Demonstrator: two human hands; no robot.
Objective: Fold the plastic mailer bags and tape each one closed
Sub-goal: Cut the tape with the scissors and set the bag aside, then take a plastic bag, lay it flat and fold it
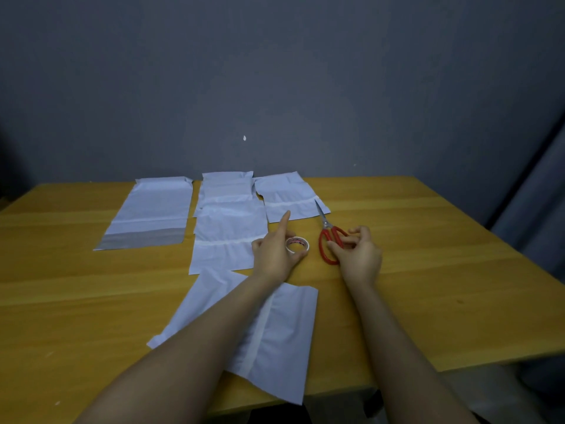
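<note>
Yellow-orange wooden plank table (428, 270) fills lower half, board seams running left to right. Behind table: plain matte grey-blue wall (275, 71), dimly and evenly lit. Small white fleck (244, 138) on wall above table's far edge. Right of table: pale grey drape-like surface (538, 209), blurred.

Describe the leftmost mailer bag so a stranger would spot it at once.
Start at the yellow wooden table and go to its far left part. There the leftmost mailer bag lies by itself, a gap apart from the other white bags. Only it has a grey band across its near end.
</note>
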